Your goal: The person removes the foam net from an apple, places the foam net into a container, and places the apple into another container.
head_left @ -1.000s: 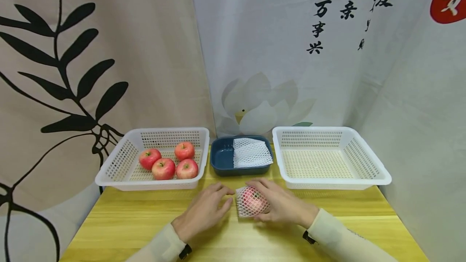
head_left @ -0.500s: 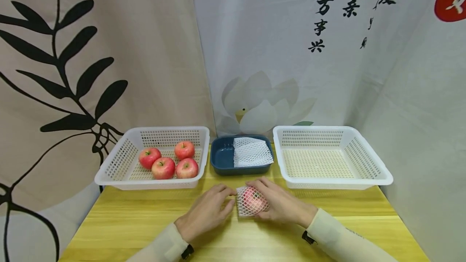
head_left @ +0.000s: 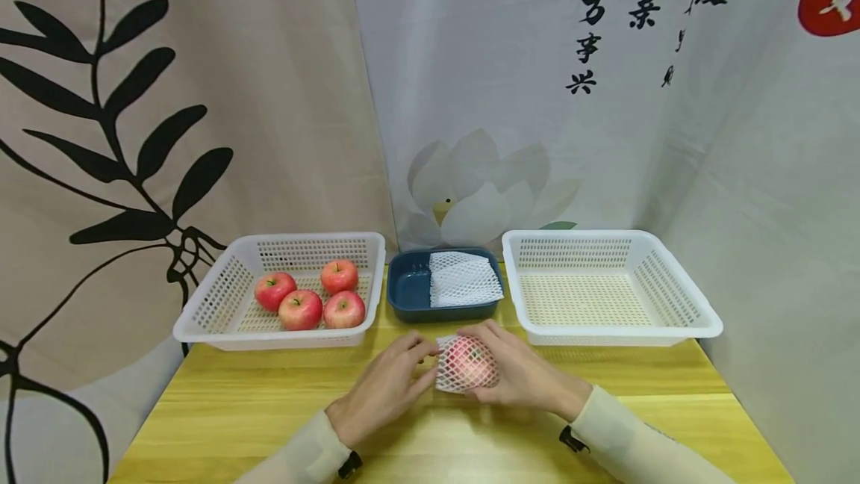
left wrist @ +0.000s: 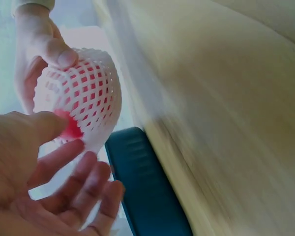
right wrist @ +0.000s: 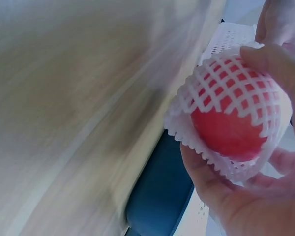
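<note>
A red apple [right wrist: 228, 130] sits inside a white foam fruit net [head_left: 449, 376], with bare red skin showing through the net's open ends. My right hand [head_left: 520, 372] grips the netted apple from the right, thumb on the near side and fingers over the far side. On the left, my left hand [head_left: 383, 387] has its thumb and index fingertips right at the net's open edge. In the left wrist view, that hand's thumb [left wrist: 51, 125] reaches the bare red patch, and its other fingers are spread and loosely bent below.
A white basket [head_left: 269, 340] with several apples stands at the back left. Between it and another white basket [head_left: 625, 334] at the back right is a blue tray [head_left: 410, 290] holding white foam nets [head_left: 463, 282]. All stand on a wooden table [head_left: 470, 447].
My left hand has come slightly right and up to the net's edge. The net's near left corner has drawn in and lifted, while my right hand keeps its grip.
</note>
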{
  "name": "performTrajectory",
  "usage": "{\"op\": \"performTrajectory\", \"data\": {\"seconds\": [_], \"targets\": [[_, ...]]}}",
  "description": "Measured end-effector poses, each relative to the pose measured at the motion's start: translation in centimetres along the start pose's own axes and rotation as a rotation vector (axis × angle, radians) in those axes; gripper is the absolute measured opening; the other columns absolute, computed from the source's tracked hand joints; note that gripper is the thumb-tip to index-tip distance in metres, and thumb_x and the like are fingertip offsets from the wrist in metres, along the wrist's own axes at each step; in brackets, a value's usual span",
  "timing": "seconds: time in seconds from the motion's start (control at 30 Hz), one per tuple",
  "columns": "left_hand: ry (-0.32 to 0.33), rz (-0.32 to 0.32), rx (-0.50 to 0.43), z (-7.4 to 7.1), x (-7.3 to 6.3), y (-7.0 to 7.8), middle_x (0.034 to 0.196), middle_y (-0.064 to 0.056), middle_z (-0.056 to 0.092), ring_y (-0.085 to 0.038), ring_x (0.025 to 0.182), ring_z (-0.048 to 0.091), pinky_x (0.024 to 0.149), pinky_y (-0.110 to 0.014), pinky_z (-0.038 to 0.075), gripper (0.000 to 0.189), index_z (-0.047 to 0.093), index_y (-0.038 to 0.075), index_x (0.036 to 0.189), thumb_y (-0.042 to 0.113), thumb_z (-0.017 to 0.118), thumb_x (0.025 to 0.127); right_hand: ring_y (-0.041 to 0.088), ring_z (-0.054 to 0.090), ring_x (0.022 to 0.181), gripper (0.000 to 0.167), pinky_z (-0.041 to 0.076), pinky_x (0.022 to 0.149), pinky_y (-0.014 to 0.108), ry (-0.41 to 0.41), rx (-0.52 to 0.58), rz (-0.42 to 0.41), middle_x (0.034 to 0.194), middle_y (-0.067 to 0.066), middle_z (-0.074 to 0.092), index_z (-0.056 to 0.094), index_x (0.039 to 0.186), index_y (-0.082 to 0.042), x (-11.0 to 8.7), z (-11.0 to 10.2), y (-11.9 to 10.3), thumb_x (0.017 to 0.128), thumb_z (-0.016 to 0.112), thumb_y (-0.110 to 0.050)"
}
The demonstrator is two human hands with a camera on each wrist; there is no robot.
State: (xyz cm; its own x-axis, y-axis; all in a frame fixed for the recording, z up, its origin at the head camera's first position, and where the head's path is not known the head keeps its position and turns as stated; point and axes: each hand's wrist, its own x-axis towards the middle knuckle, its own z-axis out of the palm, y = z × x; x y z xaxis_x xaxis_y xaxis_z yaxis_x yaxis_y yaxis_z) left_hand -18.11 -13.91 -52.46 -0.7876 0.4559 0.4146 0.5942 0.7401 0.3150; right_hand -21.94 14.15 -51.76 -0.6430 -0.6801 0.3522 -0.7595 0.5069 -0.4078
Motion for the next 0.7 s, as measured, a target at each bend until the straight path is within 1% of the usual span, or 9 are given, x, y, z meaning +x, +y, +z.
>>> {"op": "performTrajectory", "data": {"seconds": [0.07,0.2,0.33,0.4,0.47,0.57,0.7], "targets": [[0.024,0.011,-0.043,0.07,0.12,0.05,0.119,-0.006,0.074,-0.016,0.100,0.073,0.088,-0.030,0.067,0.029,0.082,0.006,0.132,0.014,0.086,0.105,0.014,0.071,0.124,0.095,0.068,0.106,0.038,0.010,0.007,-0.007,0.144,0.004,0.071,0.059,0.162,-0.010,-0.04,-0.09,-0.03,0.081,0.105,-0.030],[0.075,0.056,-0.125,0.17,0.36,0.13,0.125,-0.005,0.072,-0.020,0.108,0.074,0.094,-0.030,0.068,0.037,0.080,0.006,0.135,0.011,0.090,0.100,0.014,0.071,0.124,0.094,0.068,0.106,0.037,0.027,0.022,-0.025,0.145,0.003,0.072,0.059,0.162,-0.011,-0.13,-0.19,-0.03,0.083,0.105,-0.031],[0.114,0.134,-0.203,0.11,0.65,0.31,0.132,-0.006,0.071,-0.023,0.113,0.078,0.097,-0.030,0.070,0.048,0.078,0.006,0.140,0.007,0.094,0.095,0.013,0.071,0.124,0.094,0.068,0.104,0.036,0.045,0.038,-0.046,0.146,0.003,0.072,0.059,0.162,-0.010,-0.15,-0.32,-0.09,0.082,0.105,-0.031],[0.117,0.174,-0.231,0.07,0.78,0.42,0.137,-0.008,0.071,-0.023,0.114,0.079,0.098,-0.031,0.070,0.054,0.076,0.005,0.143,0.005,0.095,0.093,0.013,0.071,0.125,0.096,0.068,0.104,0.035,0.055,0.051,-0.051,0.147,0.003,0.073,0.059,0.162,-0.009,-0.13,-0.41,-0.17,0.081,0.105,-0.030],[0.107,0.200,-0.246,0.06,0.88,0.51,0.144,-0.010,0.069,-0.023,0.118,0.079,0.100,-0.031,0.070,0.060,0.073,0.005,0.147,0.005,0.097,0.091,0.012,0.071,0.126,0.097,0.068,0.104,0.035,0.059,0.060,-0.049,0.149,0.003,0.073,0.058,0.163,-0.009,-0.11,-0.49,-0.26,0.081,0.105,-0.030],[0.092,0.220,-0.250,0.10,0.94,0.59,0.152,-0.012,0.066,-0.024,0.125,0.077,0.104,-0.032,0.069,0.069,0.069,0.006,0.152,0.007,0.100,0.089,0.013,0.072,0.130,0.100,0.068,0.108,0.036,0.057,0.070,-0.036,0.153,0.003,0.072,0.056,0.165,-0.008,-0.12,-0.61,-0.43,0.080,0.105,-0.029],[0.077,0.238,-0.247,0.15,1.01,0.72,0.157,-0.012,0.062,-0.026,0.136,0.074,0.113,-0.035,0.067,0.076,0.066,0.009,0.155,0.010,0.102,0.088,0.015,0.072,0.133,0.104,0.068,0.110,0.038,0.042,0.093,-0.012,0.160,0.005,0.069,0.052,0.168,-0.007,-0.18,-0.78,-0.73,0.079,0.104,-0.026]]}}
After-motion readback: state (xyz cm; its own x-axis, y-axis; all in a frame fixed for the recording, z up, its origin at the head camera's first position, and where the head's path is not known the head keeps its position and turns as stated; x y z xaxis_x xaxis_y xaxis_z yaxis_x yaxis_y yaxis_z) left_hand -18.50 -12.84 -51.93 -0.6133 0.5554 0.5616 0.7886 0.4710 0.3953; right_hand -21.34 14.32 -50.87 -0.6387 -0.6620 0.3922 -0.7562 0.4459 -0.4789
